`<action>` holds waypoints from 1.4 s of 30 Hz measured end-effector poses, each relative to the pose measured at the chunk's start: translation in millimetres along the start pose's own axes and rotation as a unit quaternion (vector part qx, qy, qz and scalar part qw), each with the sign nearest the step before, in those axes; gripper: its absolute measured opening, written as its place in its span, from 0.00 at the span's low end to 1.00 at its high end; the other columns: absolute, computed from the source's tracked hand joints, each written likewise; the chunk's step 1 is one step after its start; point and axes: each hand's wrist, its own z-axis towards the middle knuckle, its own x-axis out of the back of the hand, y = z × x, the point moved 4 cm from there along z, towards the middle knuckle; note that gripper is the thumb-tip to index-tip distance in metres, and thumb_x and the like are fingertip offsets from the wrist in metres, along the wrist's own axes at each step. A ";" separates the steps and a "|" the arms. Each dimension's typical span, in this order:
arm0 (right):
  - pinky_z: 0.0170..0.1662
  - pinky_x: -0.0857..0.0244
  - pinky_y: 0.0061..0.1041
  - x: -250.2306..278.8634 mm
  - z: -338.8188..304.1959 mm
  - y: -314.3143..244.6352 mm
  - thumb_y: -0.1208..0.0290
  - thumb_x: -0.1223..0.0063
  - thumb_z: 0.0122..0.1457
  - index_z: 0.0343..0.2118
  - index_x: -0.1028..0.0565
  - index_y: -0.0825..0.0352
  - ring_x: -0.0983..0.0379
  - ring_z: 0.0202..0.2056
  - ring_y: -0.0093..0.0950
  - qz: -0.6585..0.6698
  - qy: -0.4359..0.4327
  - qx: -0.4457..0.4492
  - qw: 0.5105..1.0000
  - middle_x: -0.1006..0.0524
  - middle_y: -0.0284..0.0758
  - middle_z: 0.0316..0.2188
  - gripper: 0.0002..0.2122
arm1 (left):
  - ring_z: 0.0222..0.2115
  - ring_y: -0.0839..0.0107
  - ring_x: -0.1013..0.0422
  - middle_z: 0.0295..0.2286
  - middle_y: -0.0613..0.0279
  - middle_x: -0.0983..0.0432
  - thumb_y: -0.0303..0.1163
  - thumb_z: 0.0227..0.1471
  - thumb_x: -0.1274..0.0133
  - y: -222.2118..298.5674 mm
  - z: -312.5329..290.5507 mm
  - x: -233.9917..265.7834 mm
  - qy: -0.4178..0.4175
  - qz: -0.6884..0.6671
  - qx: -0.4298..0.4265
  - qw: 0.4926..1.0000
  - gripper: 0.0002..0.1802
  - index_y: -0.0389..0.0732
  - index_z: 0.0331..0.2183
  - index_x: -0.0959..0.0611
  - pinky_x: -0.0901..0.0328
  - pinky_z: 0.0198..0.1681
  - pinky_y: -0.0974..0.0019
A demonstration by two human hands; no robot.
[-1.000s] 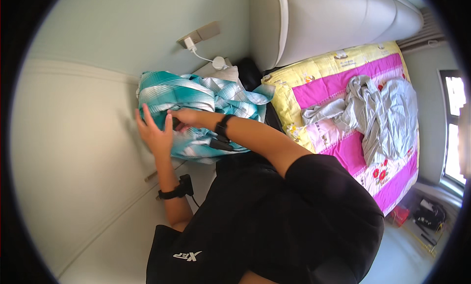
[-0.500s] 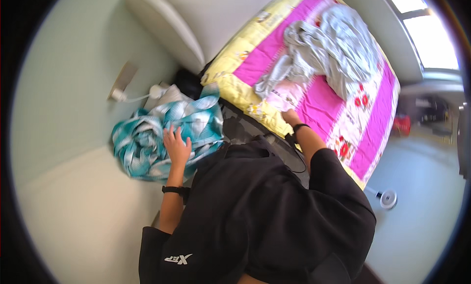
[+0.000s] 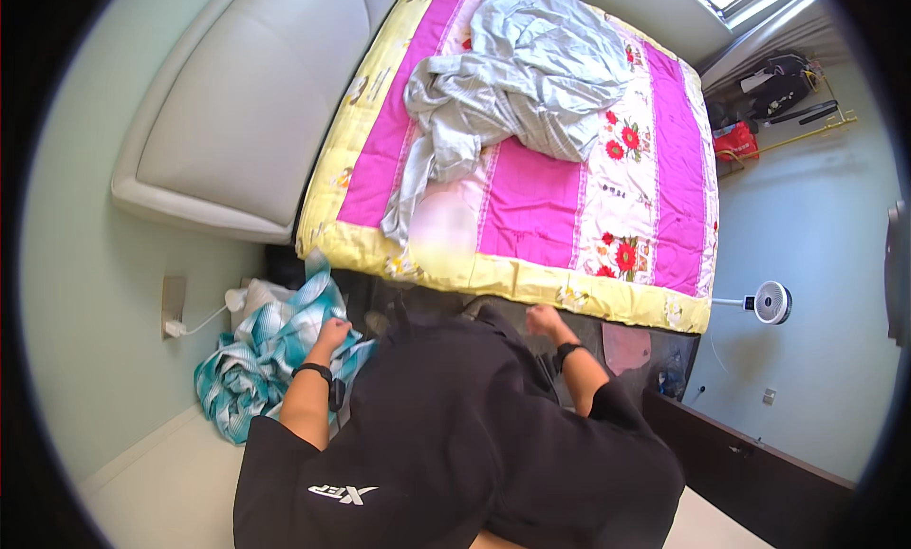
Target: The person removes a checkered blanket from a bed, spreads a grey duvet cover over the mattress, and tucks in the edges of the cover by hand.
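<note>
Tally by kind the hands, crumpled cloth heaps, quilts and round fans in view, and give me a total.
Hands: 2, left hand and right hand
Crumpled cloth heaps: 2, teal plaid cloth and light grey cloth
Quilts: 1, the striped quilt
Round fans: 1, the white fan
Total: 6

Checked cloth (image 3: 232,388) crowds left grip (image 3: 334,334); quilted bed (image 3: 531,203) blocks right grip (image 3: 544,319) low ahead; passage above, over grey cloth (image 3: 541,84).
</note>
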 end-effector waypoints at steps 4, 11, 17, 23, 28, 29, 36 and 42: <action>0.16 0.36 0.27 21.4 3.5 77.0 0.67 0.55 0.52 0.20 0.28 0.68 0.30 0.14 0.30 0.026 -0.011 -0.036 0.999 0.27 0.37 0.15 0.11 | 0.39 0.55 0.32 0.36 0.49 0.28 0.47 0.38 0.47 105.3 0.9 -13.1 -0.076 0.221 -0.068 0.970 0.25 0.38 0.36 0.23 0.38 0.43 0.61; 0.15 0.37 0.25 31.6 -35.5 108.2 0.68 0.55 0.51 0.20 0.28 0.69 0.31 0.14 0.28 0.120 0.018 -0.137 0.983 0.29 0.36 0.13 0.10 | 0.34 0.54 0.31 0.30 0.48 0.26 0.45 0.38 0.47 311.0 49.2 -5.6 -0.072 0.095 -0.199 0.973 0.26 0.37 0.38 0.25 0.36 0.38 0.59; 0.22 0.33 0.24 29.9 -71.3 73.3 0.70 0.54 0.52 0.27 0.31 0.71 0.29 0.21 0.26 0.310 0.147 -0.075 0.936 0.27 0.37 0.21 0.08 | 0.37 0.54 0.32 0.31 0.48 0.28 0.47 0.42 0.50 447.5 154.9 -50.3 0.024 0.196 -0.380 0.903 0.24 0.38 0.36 0.25 0.38 0.39 0.58; 0.28 0.34 0.26 -50.4 -168.0 141.8 0.65 0.54 0.53 0.34 0.29 0.72 0.28 0.26 0.28 0.273 0.172 -0.217 0.921 0.25 0.40 0.26 0.13 | 0.46 0.56 0.40 0.45 0.50 0.38 0.59 0.30 0.44 525.9 211.4 -83.2 0.154 0.119 -0.099 0.976 0.39 0.37 0.39 0.27 0.44 0.49 0.59; 0.38 0.35 0.32 -87.3 -256.8 83.9 0.59 0.47 0.49 0.44 0.36 0.72 0.32 0.35 0.31 0.253 0.154 -0.334 0.895 0.28 0.42 0.33 0.24 | 0.44 0.54 0.39 0.41 0.51 0.35 0.36 0.42 0.53 536.9 248.1 -133.4 0.045 0.139 -0.191 0.971 0.14 0.41 0.31 0.21 0.42 0.46 0.58; 0.38 0.35 0.31 -91.9 -263.5 78.6 0.59 0.45 0.48 0.46 0.37 0.74 0.32 0.36 0.31 0.264 0.170 -0.353 0.881 0.28 0.43 0.35 0.27 | 0.44 0.54 0.39 0.41 0.51 0.35 0.36 0.42 0.53 541.7 235.9 -136.1 0.031 0.139 -0.194 0.971 0.14 0.41 0.31 0.21 0.42 0.46 0.58; 0.26 0.35 0.21 -56.0 -204.3 48.7 0.67 0.55 0.54 0.32 0.29 0.70 0.27 0.24 0.26 0.200 0.153 -0.273 0.929 0.25 0.37 0.25 0.10 | 0.38 0.51 0.31 0.45 0.47 0.36 0.30 0.43 0.55 523.6 261.1 -87.5 0.174 0.208 -0.236 0.933 0.13 0.44 0.35 0.22 0.36 0.40 0.55; 0.28 0.35 0.20 -10.3 -113.6 -23.1 0.69 0.53 0.53 0.36 0.31 0.69 0.30 0.25 0.20 0.138 0.200 -0.069 0.968 0.26 0.33 0.24 0.10 | 0.25 0.56 0.28 0.22 0.51 0.25 0.29 0.37 0.52 468.7 223.3 -97.9 -0.036 0.310 -0.456 0.833 0.07 0.38 0.19 0.21 0.33 0.29 0.58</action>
